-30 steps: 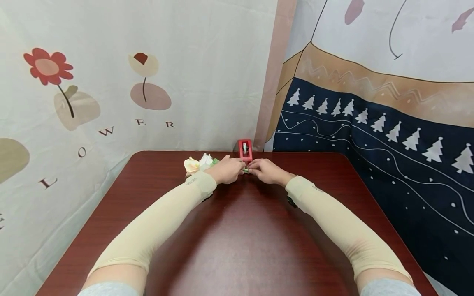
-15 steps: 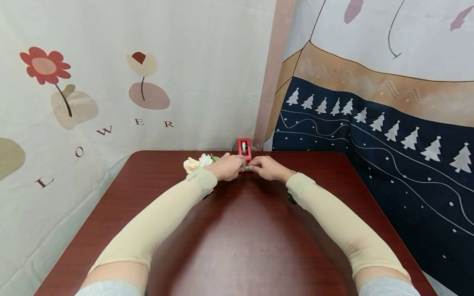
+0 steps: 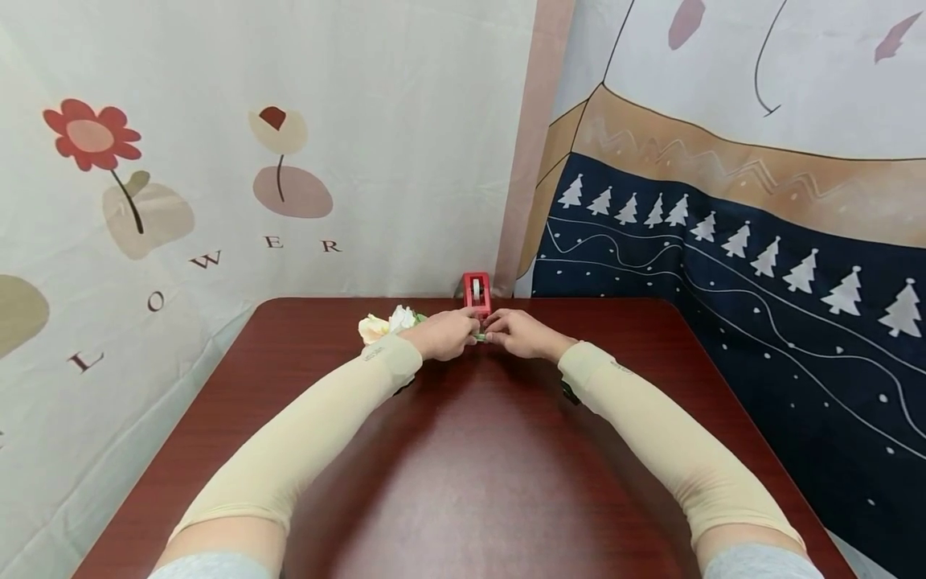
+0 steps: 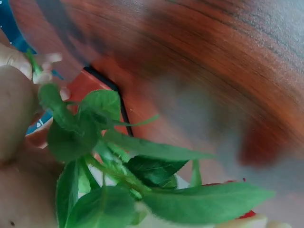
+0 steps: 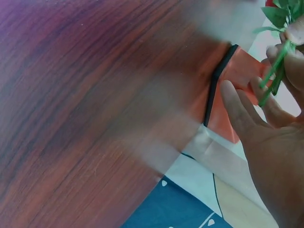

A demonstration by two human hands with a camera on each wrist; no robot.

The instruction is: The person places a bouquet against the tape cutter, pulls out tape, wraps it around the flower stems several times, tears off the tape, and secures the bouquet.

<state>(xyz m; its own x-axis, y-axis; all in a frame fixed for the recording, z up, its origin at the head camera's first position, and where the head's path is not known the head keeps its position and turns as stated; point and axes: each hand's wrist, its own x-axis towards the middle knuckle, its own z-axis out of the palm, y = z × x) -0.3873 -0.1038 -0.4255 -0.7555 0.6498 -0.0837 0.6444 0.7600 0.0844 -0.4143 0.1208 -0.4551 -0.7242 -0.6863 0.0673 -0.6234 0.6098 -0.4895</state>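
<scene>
A small bunch of artificial-looking flowers, peach and white, lies at the far side of the table. My left hand grips its stems below the blooms. Green leaves fan out beside that hand in the left wrist view. From the other side, my right hand has its thumb and fingers at the cut ends of the green stems and appears to pinch them; its other fingers are spread. Whether tape lies between the fingers cannot be made out. Just behind both hands stands a red tape dispenser with a black base edge.
The dark red-brown table spreads out in front of the hands. Behind it hangs a pale cloth printed with flowers and letters. A navy cloth with white trees hangs at the right.
Both hands stay at the stems, with only small finger shifts. The head view tilts slightly; the dispenser stays in place.
</scene>
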